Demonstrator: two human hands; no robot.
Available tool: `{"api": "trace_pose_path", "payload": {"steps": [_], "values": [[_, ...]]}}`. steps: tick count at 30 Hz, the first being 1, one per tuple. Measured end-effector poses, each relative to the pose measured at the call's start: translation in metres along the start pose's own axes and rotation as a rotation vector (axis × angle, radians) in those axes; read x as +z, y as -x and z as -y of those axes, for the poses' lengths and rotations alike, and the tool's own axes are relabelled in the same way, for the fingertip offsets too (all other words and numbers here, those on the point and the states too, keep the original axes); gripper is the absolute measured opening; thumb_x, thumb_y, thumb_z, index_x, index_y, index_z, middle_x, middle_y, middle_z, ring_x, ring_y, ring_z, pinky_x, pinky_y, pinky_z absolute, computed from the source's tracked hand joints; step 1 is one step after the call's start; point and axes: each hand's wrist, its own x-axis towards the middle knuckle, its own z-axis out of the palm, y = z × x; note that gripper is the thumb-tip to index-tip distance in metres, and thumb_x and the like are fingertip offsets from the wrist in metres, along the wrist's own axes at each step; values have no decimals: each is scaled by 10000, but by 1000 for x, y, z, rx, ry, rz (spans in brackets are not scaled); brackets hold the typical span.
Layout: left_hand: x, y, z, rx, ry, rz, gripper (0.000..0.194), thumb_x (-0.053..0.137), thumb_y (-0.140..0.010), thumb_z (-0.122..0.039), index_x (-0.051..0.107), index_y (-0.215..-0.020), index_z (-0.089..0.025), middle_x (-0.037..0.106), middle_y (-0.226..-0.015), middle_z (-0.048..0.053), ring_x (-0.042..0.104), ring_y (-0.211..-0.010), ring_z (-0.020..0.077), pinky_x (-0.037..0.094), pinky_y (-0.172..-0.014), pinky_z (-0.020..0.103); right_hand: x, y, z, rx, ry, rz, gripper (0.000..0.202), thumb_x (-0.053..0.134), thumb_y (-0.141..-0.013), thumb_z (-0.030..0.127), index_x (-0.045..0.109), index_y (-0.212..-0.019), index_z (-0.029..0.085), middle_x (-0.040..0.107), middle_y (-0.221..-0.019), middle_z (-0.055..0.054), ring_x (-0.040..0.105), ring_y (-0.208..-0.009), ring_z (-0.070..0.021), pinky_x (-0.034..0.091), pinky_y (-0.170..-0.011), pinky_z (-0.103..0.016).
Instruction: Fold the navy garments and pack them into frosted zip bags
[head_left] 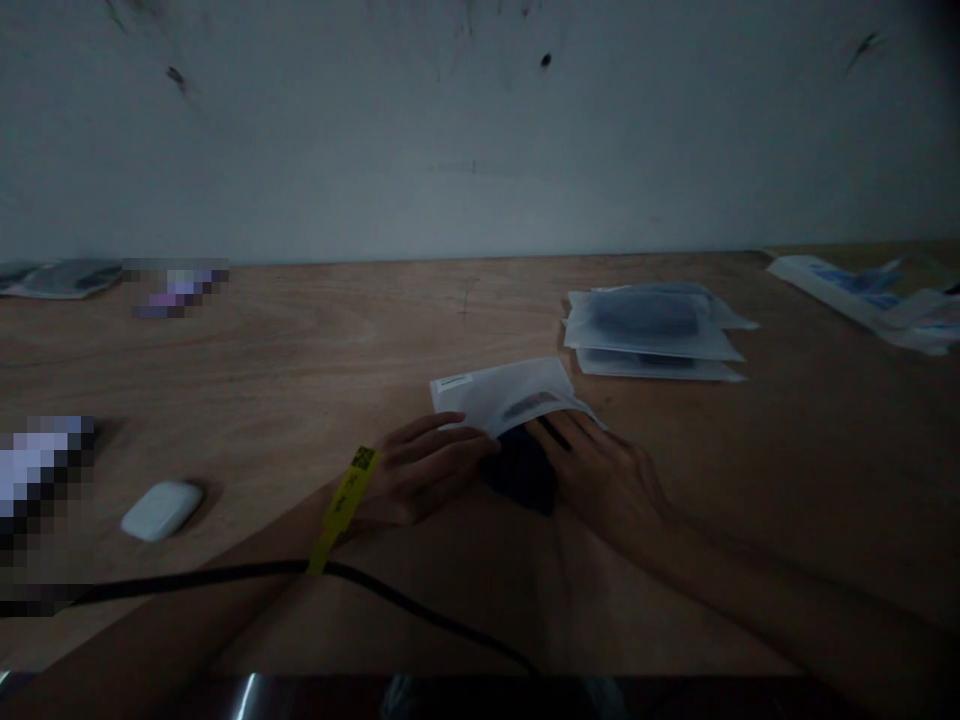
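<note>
Left hand (427, 465), right hand (607, 480): bare, fingers slim and tapering. Behind the fingers, left forearm (232, 605) and right forearm (742, 595), both bare, widening away from the wrists. Behind the left fingers, in line with that wrist: yellow tag (341, 515), long narrow strip; blocky black-patterned code square (364, 458) at the end nearer the fingers, dark lettering below, too blurred to read. Tag's far end meets a black cable (225, 576), smooth, rounded, crossing in front of the left forearm, well back from the fingertips.
</note>
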Motion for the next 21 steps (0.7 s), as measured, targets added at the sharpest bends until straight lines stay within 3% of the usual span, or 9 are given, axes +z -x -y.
{"api": "trace_pose_path", "payload": {"steps": [8,14,17,21], "values": [[-3,-7,-6,32,24,0,217,525,-997,-113,575,-1206,-86,740,-1131,71,682,-1114,140,539,-1067,328,0,-2,4,20,107,18,337,485,-838,0,626,-1103,153,692,-896,-76,637,-778,-206,496,-586,-289],[-6,2,-2,-22,33,24,237,495,-1024,-179,570,-1242,-128,702,-1213,100,630,-1220,179,570,-1030,366,11,2,-16,-250,-100,-145,345,453,-933,82,540,-1259,157,669,-1150,-110,629,-1056,-215,550,-716,-285],[-6,5,0,-5,45,38,239,516,-1008,-158,579,-1237,-122,680,-1253,117,602,-1259,203,565,-1039,384,11,1,-20,-343,-107,-181,313,455,-953,103,559,-1214,241,674,-1146,-67,638,-1006,-189,518,-632,-245],[-5,1,-3,34,68,3,256,569,-971,-117,587,-1226,-128,702,-1223,86,617,-1240,183,558,-1053,355,9,-2,-8,-230,-9,-121,294,510,-911,76,612,-1144,223,699,-1071,-75,637,-891,-199,499,-594,-257]]}}
